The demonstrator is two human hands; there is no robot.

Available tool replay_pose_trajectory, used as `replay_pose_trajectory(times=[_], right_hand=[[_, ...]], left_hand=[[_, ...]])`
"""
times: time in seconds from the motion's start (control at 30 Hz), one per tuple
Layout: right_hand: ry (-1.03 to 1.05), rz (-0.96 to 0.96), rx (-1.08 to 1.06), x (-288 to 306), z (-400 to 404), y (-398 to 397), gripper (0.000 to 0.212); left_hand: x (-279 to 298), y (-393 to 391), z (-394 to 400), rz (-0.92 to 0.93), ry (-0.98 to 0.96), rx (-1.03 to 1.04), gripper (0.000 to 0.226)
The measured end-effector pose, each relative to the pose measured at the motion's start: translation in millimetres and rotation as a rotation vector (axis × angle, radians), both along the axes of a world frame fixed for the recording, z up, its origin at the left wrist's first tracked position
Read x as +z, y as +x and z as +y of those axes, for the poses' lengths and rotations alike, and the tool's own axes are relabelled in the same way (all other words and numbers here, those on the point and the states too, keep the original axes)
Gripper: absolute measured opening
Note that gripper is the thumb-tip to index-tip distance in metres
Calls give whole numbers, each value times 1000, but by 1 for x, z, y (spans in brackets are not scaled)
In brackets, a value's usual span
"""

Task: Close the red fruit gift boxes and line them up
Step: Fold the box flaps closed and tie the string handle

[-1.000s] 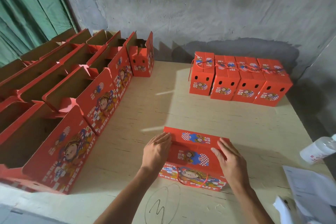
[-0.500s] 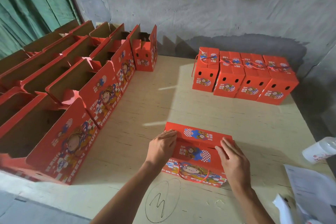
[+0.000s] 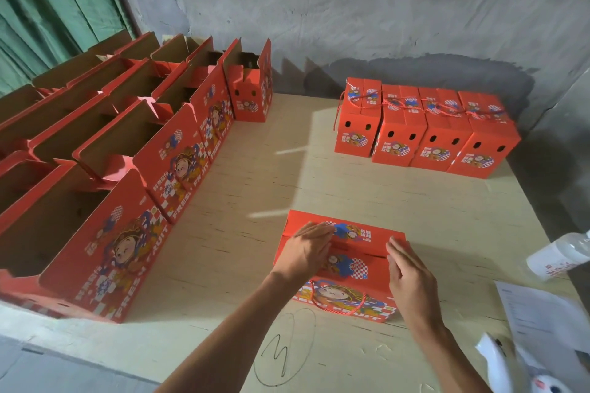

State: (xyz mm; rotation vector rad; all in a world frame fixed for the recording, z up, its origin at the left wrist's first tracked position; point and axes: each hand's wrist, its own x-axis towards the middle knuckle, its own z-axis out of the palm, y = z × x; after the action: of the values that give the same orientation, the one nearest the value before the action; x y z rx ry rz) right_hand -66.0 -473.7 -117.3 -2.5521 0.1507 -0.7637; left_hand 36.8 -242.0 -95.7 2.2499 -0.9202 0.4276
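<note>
A red fruit gift box stands on the wooden table in front of me, its top flaps folded down and a red rope handle hanging on its near face. My left hand presses flat on the left part of the top, fingers straight. My right hand lies on the right end of the top with straight fingers. Several closed red boxes stand in a row at the back right. Several open red boxes stand in rows on the left, flaps up.
A plastic bottle lies at the right table edge. Papers and a white object lie at the near right. A pen-drawn circled mark is on the table near me. A grey wall stands behind; a green curtain hangs left.
Both hands have slid slightly over the box top, the left one further onto the flaps. The box stays in place. The view has tilted a little.
</note>
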Motion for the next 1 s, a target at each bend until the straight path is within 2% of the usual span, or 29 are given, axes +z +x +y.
replay_pose_trajectory(times=[0.3, 0.4, 0.5, 0.57, 0.67, 0.87, 1.0], right_hand=[[74, 43, -53, 3, 8, 2, 29], [78, 51, -93, 4, 14, 2, 25], [-35, 48, -174, 1, 23, -2, 19], [-88, 58, -244, 0, 30, -2, 25], [-82, 67, -278, 0, 35, 0, 16], [58, 117, -310, 17, 34, 11, 15], [-47, 237, -250, 21, 34, 27, 33]], left_hand=[[-20, -1, -1, -115, 8, -23, 14], [-19, -5, 0, -105, 70, -37, 19], [-12, -12, -1, 6, 191, -83, 26], [-8, -14, -1, 87, 220, -86, 29], [-4, -18, -5, 143, 205, -50, 31], [-7, -16, -9, 156, 151, 11, 27], [1, -11, -11, 268, 76, 16, 21]])
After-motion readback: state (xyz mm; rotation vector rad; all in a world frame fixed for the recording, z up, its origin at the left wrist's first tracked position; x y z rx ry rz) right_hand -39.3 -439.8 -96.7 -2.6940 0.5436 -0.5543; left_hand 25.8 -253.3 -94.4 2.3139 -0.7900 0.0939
